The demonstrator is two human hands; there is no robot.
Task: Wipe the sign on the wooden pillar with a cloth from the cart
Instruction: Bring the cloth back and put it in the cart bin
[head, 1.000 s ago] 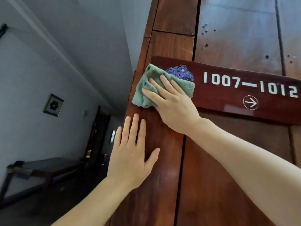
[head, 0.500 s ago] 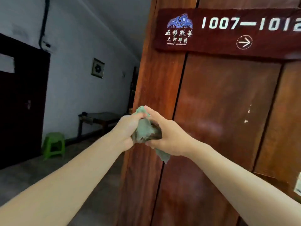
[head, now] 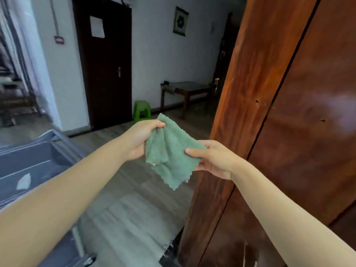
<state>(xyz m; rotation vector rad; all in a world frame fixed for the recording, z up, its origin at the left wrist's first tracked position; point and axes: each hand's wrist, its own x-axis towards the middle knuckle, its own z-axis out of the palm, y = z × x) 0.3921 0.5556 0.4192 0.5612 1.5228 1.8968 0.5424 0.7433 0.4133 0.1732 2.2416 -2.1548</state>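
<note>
A green cloth (head: 170, 153) hangs spread between both hands in the middle of the view. My left hand (head: 139, 138) pinches its upper left corner. My right hand (head: 212, 158) grips its right edge with thumb on top. The reddish wooden pillar (head: 248, 97) rises just right of the cloth, close behind my right hand. The sign is out of view above. The grey cart (head: 36, 160) stands at the lower left, under my left forearm.
A dark door (head: 107, 64) is in the far wall, with a green plastic stool (head: 142, 111) and a dark wooden table (head: 185, 91) beside it. A framed picture (head: 180, 21) hangs above. Grey plank floor (head: 134, 209) lies between cart and pillar.
My right hand left the sign with the cloth and came down. Both hands bunched the cloth, then pulled it open between them. The view dropped from the sign to the cart and floor.
</note>
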